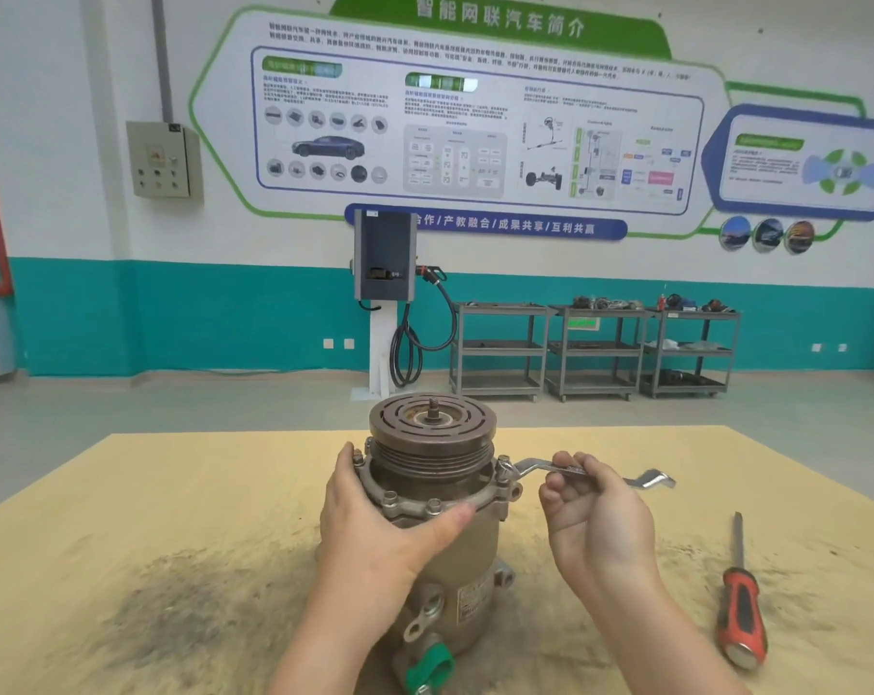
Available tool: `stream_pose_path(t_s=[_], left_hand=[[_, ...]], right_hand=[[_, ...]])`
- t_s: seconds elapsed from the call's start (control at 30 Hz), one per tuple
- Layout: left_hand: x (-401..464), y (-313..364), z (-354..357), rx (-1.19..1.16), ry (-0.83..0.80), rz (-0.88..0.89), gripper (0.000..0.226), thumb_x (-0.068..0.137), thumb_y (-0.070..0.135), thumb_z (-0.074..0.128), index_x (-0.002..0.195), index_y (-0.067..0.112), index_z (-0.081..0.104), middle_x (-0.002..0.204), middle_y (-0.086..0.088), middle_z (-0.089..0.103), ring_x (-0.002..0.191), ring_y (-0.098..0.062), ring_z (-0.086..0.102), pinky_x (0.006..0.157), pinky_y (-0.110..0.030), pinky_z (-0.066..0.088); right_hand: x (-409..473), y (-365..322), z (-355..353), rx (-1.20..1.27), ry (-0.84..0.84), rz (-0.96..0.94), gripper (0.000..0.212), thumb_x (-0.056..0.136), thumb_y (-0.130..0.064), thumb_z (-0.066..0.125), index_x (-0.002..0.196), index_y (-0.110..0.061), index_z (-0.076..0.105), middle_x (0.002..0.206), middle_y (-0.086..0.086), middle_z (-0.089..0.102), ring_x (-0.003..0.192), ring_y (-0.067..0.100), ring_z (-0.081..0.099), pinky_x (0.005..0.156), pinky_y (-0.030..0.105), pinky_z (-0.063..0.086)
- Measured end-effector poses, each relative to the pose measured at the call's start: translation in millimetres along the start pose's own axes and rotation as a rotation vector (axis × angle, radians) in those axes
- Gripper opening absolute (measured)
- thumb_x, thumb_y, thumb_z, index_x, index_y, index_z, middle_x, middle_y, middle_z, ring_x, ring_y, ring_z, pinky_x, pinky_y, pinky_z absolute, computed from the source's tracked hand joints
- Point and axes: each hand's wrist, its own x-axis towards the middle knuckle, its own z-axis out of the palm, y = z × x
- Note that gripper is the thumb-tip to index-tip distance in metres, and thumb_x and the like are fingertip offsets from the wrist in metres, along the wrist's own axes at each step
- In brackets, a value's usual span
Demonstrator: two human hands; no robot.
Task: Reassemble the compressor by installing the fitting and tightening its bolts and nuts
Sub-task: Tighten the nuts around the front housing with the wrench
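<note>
A bronze-coloured compressor (467, 559) stands upright in the middle of the wooden table (174, 494), its grooved pulley (432, 433) on top with a threaded shaft sticking up. Several bolts ring the flange (412, 504) under the pulley. My left hand (374, 519) grips the compressor's left side, thumb laid across the front of the flange. My right hand (592, 514) pinches the shank of an offset ring wrench (640, 480). The wrench's ring end sits on a bolt (504, 466) at the flange's right side. A green cap (432, 667) covers a port near the compressor's base.
A red-and-black screwdriver (740, 604) lies on the table to the right of my right arm. A dark, dirty patch (189, 594) stains the table on the left. Beyond the table stand a charging post (384, 293) and grey shelf carts (595, 351) against the wall.
</note>
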Motion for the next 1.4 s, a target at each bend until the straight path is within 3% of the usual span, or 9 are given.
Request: stream_pose_path(t_s=[0.23,0.4,0.5,0.8,0.97,1.07,1.2,1.3,1.4], left_hand=[[5.0,-2.8,2.7,-0.010,0.040,0.057,0.135,0.044,0.061,0.082,0.153,0.022,0.013,0.150,0.003,0.031,0.140,-0.018,0.030,0.115,-0.050,0.030],[9.5,-10.7,4.5,0.031,0.086,0.056,0.127,0.055,0.049,0.089,0.154,0.023,0.013,0.151,0.002,0.031,0.141,-0.020,0.028,0.115,-0.050,0.031],[9.9,-13.0,4.6,0.039,0.097,0.072,0.125,0.057,0.047,0.089,0.153,0.022,0.014,0.151,0.001,0.031,0.141,-0.021,0.029,0.114,-0.051,0.031],[7.7,-10.8,8.0,0.045,0.124,0.071,0.123,0.053,0.050,0.087,0.151,0.019,0.021,0.145,-0.001,0.036,0.137,-0.023,0.034,0.112,-0.051,0.033],[8.8,-8.6,7.6,0.077,0.143,0.054,0.124,0.047,0.051,0.089,0.148,0.017,0.027,0.140,-0.003,0.040,0.132,-0.025,0.040,0.109,-0.051,0.038],[12.7,-10.0,7.5,0.085,0.142,0.057,0.125,0.036,0.059,0.076,0.144,0.014,0.034,0.136,-0.006,0.047,0.126,-0.028,0.046,0.104,-0.051,0.042],[19.9,-15.7,9.1,0.062,0.154,0.010,0.101,0.062,0.024,0.078,0.149,0.013,0.029,0.143,-0.012,0.040,0.131,-0.032,0.041,0.106,-0.042,0.038],[16.4,-17.5,10.2,-0.062,0.147,0.009,0.120,0.046,0.047,0.076,0.151,0.017,0.025,0.139,-0.001,0.037,0.131,-0.023,0.042,0.101,-0.033,0.037],[9.5,-18.8,6.2,-0.016,0.103,0.056,0.140,0.034,0.073,0.071,0.154,0.026,0.014,0.135,0.014,0.032,0.125,-0.005,0.037,0.105,-0.031,0.037]], right_hand=[[28.4,-34.2,26.5,-0.386,-0.231,0.209,0.010,0.101,-0.004,0.039,0.104,-0.007,0.048,0.058,0.003,0.054,0.046,0.013,0.042,0.042,0.022,0.040],[34.8,-27.2,20.0,-0.317,-0.266,0.293,0.009,0.101,-0.005,0.037,0.098,-0.009,0.044,0.059,0.001,0.047,0.043,0.011,0.036,0.040,0.020,0.034],[23.8,-12.4,5.0,-0.181,-0.183,0.132,0.023,0.103,-0.007,0.034,0.081,-0.014,0.037,0.057,0.000,0.045,0.041,0.011,0.036,0.040,0.021,0.034],[-22.3,-9.7,-6.5,-0.095,-0.162,-0.131,0.015,0.096,-0.002,0.040,0.084,-0.011,0.045,0.055,0.004,0.047,0.042,0.017,0.039,0.040,0.023,0.035],[-50.8,5.6,-18.2,-0.629,-0.381,-0.642,0.016,0.085,-0.018,0.061,0.079,-0.032,0.061,0.070,0.004,0.065,0.056,0.015,0.056,0.054,0.023,0.048],[-55.3,22.5,-10.1,-0.972,-0.550,-0.963,0.014,0.081,-0.023,0.068,0.088,-0.034,0.065,0.080,-0.011,0.067,0.070,0.007,0.064,0.062,0.022,0.052],[-50.1,38.1,15.9,-1.218,-0.616,-1.220,0.017,0.068,-0.009,0.077,0.079,-0.021,0.074,0.082,-0.015,0.069,0.074,0.007,0.063,0.067,0.018,0.051],[-56.2,26.2,27.0,-1.172,-0.628,-1.222,0.010,0.081,-0.018,0.063,0.082,-0.016,0.073,0.084,-0.011,0.069,0.078,0.008,0.064,0.070,0.019,0.051],[-58.4,3.3,31.2,-0.952,-0.562,-1.102,0.014,0.091,-0.017,0.054,0.098,-0.027,0.059,0.083,-0.013,0.065,0.076,0.002,0.062,0.068,0.012,0.047]])
